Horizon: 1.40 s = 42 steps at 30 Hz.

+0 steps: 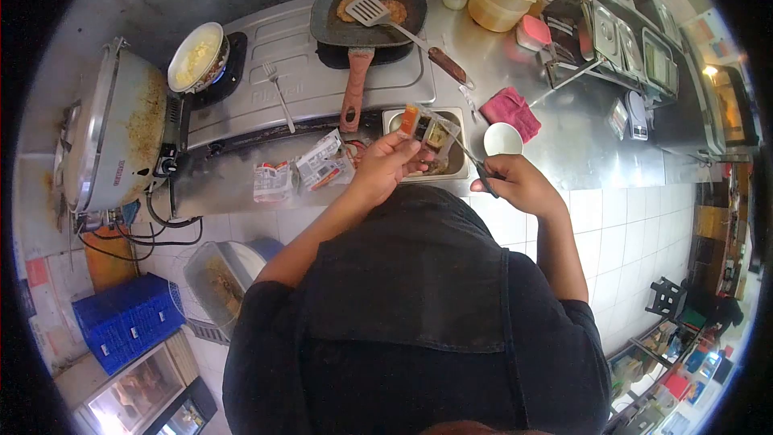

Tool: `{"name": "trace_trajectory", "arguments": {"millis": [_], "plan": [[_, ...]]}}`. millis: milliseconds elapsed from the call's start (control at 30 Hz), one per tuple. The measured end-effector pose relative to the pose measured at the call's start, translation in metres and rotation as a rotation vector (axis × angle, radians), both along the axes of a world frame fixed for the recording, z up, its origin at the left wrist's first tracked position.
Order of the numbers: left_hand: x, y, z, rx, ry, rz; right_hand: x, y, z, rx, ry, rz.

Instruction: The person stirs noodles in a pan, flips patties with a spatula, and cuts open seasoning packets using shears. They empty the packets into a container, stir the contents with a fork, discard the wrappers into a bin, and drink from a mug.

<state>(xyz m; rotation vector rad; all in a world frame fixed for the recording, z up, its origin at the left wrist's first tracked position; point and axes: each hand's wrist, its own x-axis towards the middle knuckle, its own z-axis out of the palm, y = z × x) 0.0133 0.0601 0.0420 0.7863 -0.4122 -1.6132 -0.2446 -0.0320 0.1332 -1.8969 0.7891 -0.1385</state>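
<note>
My left hand is closed on a small sauce packet, see-through with an orange end and something dark inside. In my right hand is a pair of scissors, its blades pointing up and left to the packet's right edge. Both hands are over the front of a metal tray with brownish contents. Just beyond my right hand stands a white bowl, with a red cloth behind it. Two torn foil wrappers lie on the counter left of my left hand.
A square pan with a brown patty sits on the stove, a slotted spatula across it. Its handle points toward me. At left, a white bowl of pale yellow food is over a blue flame. A fork lies on the stovetop.
</note>
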Motion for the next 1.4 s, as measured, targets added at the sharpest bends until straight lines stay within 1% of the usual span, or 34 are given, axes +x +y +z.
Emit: {"name": "trace_trajectory", "arguments": {"millis": [67, 133, 200, 233, 300, 367, 400, 533, 600, 800, 1000, 1067, 1133, 1233, 1300, 1400], "plan": [[0.000, 0.000, -0.001, -0.006, -0.020, -0.028, -0.003, -0.002, -0.003, -0.009, -0.029, 0.002], [0.000, -0.001, -0.005, -0.012, -0.040, -0.055, -0.002, 0.000, 0.003, 0.001, -0.001, -0.001], [0.001, -0.004, -0.011, -0.070, -0.174, -0.053, 0.001, 0.001, 0.012, 0.011, 0.027, -0.004], [0.002, -0.005, -0.011, -0.071, -0.171, -0.051, 0.003, 0.001, 0.018, 0.033, 0.059, -0.009], [0.004, -0.005, -0.011, -0.163, -0.344, -0.066, 0.004, 0.001, 0.020, 0.055, 0.093, -0.014], [0.006, -0.007, -0.010, -0.189, -0.376, -0.080, 0.003, -0.002, 0.016, -0.032, 0.122, -0.002], [0.007, -0.007, -0.009, -0.217, -0.411, -0.094, 0.002, -0.003, 0.016, -0.033, 0.124, 0.001], [0.005, -0.006, -0.007, -0.188, -0.391, -0.035, 0.000, -0.004, 0.012, -0.027, 0.104, -0.001], [0.009, -0.008, -0.009, -0.184, -0.424, -0.087, 0.000, -0.004, 0.012, -0.038, 0.098, -0.001], [0.008, -0.008, 0.005, -0.179, -0.483, -0.158, 0.005, 0.001, 0.021, -0.038, 0.211, -0.060], [0.006, -0.014, -0.005, -0.228, -0.479, -0.209, 0.003, 0.007, 0.017, -0.050, 0.171, -0.084], [0.008, -0.017, -0.011, -0.251, -0.471, -0.218, 0.001, 0.007, 0.015, -0.063, 0.219, -0.121], [0.006, -0.018, -0.006, -0.275, -0.462, -0.230, -0.002, 0.009, 0.015, -0.070, 0.224, -0.137], [0.001, -0.020, 0.006, -0.206, -0.468, -0.246, 0.000, 0.016, 0.019, -0.097, 0.232, -0.179], [-0.003, -0.022, 0.010, -0.218, -0.468, -0.342, -0.003, 0.019, 0.017, -0.116, 0.234, -0.212], [-0.009, -0.031, 0.006, -0.237, -0.452, -0.403, -0.010, 0.022, 0.008, -0.128, 0.154, -0.253]]}}
